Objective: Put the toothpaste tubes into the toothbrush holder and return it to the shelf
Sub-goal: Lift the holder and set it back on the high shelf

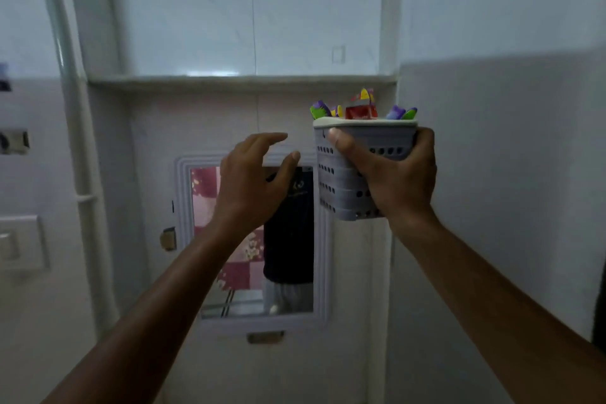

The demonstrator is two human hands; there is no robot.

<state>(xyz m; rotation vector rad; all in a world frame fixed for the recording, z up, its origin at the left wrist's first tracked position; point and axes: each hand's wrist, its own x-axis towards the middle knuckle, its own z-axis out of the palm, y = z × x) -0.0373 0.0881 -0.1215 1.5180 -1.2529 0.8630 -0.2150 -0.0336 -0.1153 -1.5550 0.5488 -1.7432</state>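
My right hand [395, 177] grips a grey perforated toothbrush holder [337, 187] and holds it up just below the shelf ledge [242, 80]. A red toothpaste tube [360, 111] and purple-and-green toothbrush heads [319, 109] stick out of its top. My left hand [252, 180] hovers to the left of the holder, fingers apart and holding nothing, a short gap from the holder's side. The shelf is a white tiled recess in the wall above both hands.
A framed mirror [252, 239] hangs on the wall below the shelf, behind my left hand. A white pipe [70, 108] runs down the wall at the left. Switch plates [19, 241] sit at the far left. A plain wall stands at the right.
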